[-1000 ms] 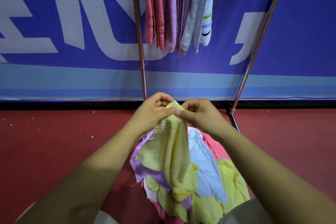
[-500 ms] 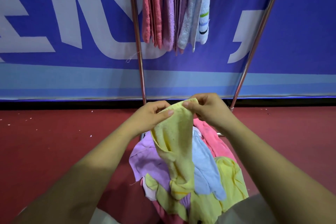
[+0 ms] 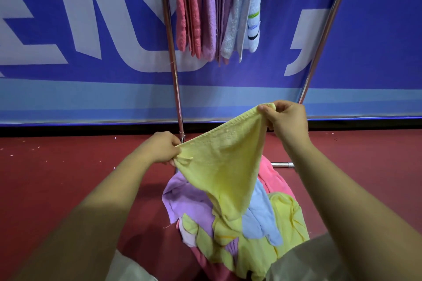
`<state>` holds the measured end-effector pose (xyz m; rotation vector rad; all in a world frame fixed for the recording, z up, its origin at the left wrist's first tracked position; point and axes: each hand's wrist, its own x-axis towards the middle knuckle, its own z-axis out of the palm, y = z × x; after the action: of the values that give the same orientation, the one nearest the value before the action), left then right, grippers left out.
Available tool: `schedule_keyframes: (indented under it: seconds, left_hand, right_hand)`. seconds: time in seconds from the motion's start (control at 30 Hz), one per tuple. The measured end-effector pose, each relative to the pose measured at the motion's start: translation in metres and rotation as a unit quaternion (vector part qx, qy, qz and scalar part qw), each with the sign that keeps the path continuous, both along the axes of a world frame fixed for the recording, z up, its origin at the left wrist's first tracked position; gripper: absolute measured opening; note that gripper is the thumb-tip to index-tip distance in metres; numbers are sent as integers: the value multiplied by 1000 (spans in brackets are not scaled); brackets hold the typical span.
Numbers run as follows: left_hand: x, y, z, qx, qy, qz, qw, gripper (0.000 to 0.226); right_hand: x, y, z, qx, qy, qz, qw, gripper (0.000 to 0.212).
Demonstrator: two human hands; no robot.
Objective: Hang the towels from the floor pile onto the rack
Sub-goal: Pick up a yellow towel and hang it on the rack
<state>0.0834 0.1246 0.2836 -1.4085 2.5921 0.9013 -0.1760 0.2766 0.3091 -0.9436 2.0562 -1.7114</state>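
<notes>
The left hand [image 3: 159,150] is pinching one corner of a yellow towel [image 3: 223,166], thumb and curled fingers closing on the cloth at its left end. The right hand [image 3: 285,118] is pinching the opposite corner, higher and farther to the right, with the fingers bunching the edge. The top edge of the towel is stretching taut between the hands and sloping up to the right, while the rest is hanging down in a point whose tip is drooping onto the pile [image 3: 230,244].

The pile is lying on the red floor [image 3: 57,178], near the person and between the forearms. A purple towel [image 3: 185,198] is showing at its left, a light blue towel [image 3: 260,219] in the middle, a pink towel [image 3: 274,180] at the far right, and more yellow cloth along the near and right sides.

The rack [image 3: 170,52] is standing just beyond the pile, its two metal poles rising against a blue banner [image 3: 91,29] with white lettering. Several hung towels [image 3: 214,11], pink, purple, grey and white, are hanging close together between the poles, well above the hands.
</notes>
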Motion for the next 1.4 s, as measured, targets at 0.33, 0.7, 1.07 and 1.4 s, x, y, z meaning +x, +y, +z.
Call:
schedule_keyframes:
  seconds: [0.33,0.7,1.07,1.4]
  left_hand:
    - [-10,33,35,288,375,-32,881,21]
    - [-12,39,36,177,359,-38,916,4]
    - [-17,39,33,149,372,-64,914,11]
    - [-14,30,26,119,375,-78,916,9]
  right_hand:
    - [4,-7,-8,12,-50,29,998,10]
    - [27,-2,6,3,17,125,992,29]
    - [65,-4,-4,92,146,308,936,29]
    - [55,-1,1,124,146,359,914,9]
